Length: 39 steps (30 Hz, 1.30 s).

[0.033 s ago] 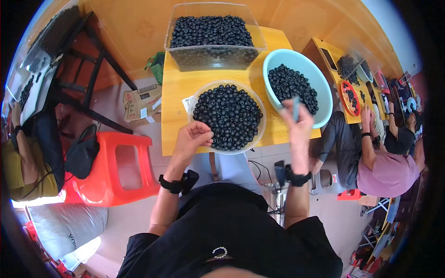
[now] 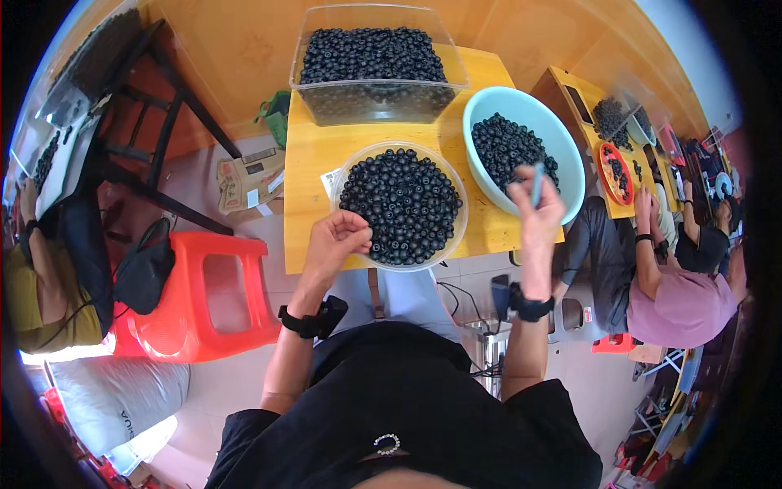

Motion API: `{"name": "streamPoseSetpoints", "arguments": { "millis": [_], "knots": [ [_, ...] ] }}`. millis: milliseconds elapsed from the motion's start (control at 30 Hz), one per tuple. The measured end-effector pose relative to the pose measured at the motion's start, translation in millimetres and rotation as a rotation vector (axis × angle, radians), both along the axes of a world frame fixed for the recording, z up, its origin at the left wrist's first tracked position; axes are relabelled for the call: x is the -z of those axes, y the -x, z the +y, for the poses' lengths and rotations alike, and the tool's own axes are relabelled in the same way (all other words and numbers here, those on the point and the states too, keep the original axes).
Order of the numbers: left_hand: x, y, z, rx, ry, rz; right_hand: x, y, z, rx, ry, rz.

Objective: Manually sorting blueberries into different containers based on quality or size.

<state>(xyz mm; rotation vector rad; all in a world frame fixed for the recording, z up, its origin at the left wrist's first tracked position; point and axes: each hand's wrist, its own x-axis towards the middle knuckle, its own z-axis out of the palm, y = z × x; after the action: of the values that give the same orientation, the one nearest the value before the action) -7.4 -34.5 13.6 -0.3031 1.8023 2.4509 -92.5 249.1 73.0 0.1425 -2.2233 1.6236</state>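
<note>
In front of me is a clear round tub (image 2: 462, 232) full of small dark round pieces (image 2: 399, 200) that look like beads. My left hand (image 2: 336, 240) is at the tub's near left rim, thumb and fingertips pinched together; anything between them is too small to make out. My right hand (image 2: 538, 213) is closed around a slim blue-grey tool (image 2: 537, 184) whose kind I cannot tell. It hovers over the near rim of a pale turquoise basin (image 2: 573, 183), which holds more of the dark pieces (image 2: 509, 147).
A clear rectangular bin (image 2: 371, 106) of dark pieces stands at the back of the yellow table (image 2: 314, 151). To the left are a red plastic stool (image 2: 191, 318) and a black frame (image 2: 155, 130). Other people sit on both sides; on the right, a person in pink (image 2: 680, 301) works beside a red tray (image 2: 607, 155).
My right hand, with the tool, has shifted a little to the right and toward me. The left hand has barely moved, staying pinched at the tub's rim.
</note>
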Motion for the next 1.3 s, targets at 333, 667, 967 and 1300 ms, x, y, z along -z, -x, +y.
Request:
{"name": "streamPoseSetpoints", "arguments": {
  "millis": [333,667,967,1300],
  "knots": [
    [11,27,27,-0.027,0.689,0.308,33,-15,-4,0.143,-0.142,-0.009],
    [7,27,48,0.055,1.128,0.566,40,-48,-43,-0.006,-0.135,-0.197],
    [-6,24,16,0.251,-0.507,-0.052,28,-63,-62,-0.241,-0.137,-0.195],
    [-4,12,17,0.318,-0.758,-0.071,9,-76,-82,-0.412,-0.321,0.042]
  ]
}}
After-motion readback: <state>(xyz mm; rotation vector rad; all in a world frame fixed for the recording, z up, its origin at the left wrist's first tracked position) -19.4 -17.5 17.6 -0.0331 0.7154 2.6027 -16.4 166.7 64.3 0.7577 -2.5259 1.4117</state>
